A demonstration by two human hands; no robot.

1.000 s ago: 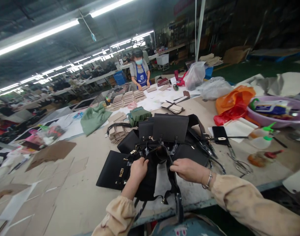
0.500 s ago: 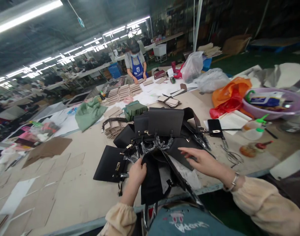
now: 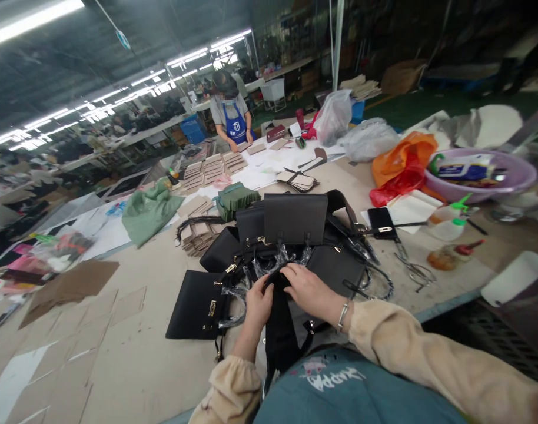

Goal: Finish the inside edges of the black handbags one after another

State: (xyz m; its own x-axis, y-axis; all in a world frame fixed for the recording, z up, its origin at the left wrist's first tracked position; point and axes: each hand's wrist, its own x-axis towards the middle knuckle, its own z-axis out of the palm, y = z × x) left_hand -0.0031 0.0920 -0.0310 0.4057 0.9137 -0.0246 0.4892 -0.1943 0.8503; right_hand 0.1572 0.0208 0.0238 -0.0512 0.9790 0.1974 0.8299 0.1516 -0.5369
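Observation:
A black handbag (image 3: 281, 330) hangs at the table's front edge, close to my body. My left hand (image 3: 258, 303) is closed on its upper edge, thumb on top. My right hand (image 3: 312, 290) grips the same edge from the other side, fingers bent over it and close to the left thumb. Just beyond both hands lies a pile of black handbags, with a dark flat bag (image 3: 295, 218) on top and clear wrap on the handles. Left of my left hand, another black bag (image 3: 193, 306) with a gold clasp lies flat.
Right of the pile are a phone (image 3: 382, 222), scissors (image 3: 414, 271), squeeze bottles (image 3: 448, 228) and a purple basin (image 3: 485, 185). Green pieces (image 3: 236, 200) and stacked beige pieces (image 3: 202, 235) lie behind. A co-worker in a blue apron (image 3: 236, 121) stands across the table.
My right hand has come left from above the table onto the handbag's edge, beside my left hand. The view has shifted slightly to the right.

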